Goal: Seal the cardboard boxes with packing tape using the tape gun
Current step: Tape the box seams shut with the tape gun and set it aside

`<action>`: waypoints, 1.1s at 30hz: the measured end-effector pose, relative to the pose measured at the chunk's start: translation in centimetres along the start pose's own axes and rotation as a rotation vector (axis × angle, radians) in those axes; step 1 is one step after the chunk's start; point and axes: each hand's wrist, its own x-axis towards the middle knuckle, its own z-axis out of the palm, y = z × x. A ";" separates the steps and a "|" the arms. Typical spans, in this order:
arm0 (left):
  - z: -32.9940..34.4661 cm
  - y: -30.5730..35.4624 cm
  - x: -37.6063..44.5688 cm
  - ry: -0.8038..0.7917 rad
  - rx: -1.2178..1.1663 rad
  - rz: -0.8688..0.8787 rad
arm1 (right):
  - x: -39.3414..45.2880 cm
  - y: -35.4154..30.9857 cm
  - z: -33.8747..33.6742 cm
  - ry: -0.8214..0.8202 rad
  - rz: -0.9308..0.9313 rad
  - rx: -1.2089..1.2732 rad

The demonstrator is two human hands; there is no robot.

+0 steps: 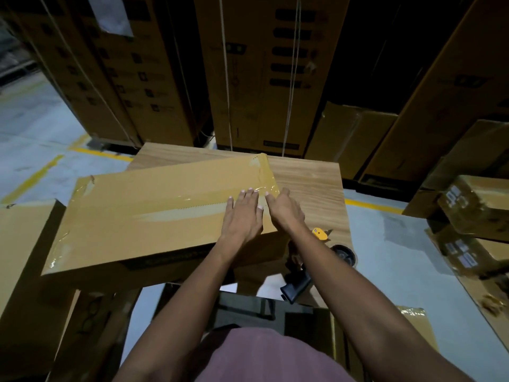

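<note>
Head view: my left hand (242,216) and right hand (285,209) press flat, fingers together, on the stiff box (154,213); I'd hold its edges.

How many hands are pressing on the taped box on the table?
2: left hand flat on the box top; right hand beside it at the box's right end.

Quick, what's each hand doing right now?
Left hand: open, fingers flat, pressing the tape on the cardboard box.
Right hand: open, pressing the box's right end.
</note>
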 end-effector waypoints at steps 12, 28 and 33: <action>-1.5 -2.2 0.5 -0.053 -0.019 0.144 | 0.1 -2.2 -0.3 -0.098 0.031 -0.210; -6.7 -18.1 -2.2 -0.020 -0.158 0.071 | -4.7 -14.1 10.6 -0.015 0.028 -0.525; -8.8 -23.5 -3.1 -0.027 -0.546 0.215 | -10.1 -16.9 14.6 -0.108 -0.180 -0.497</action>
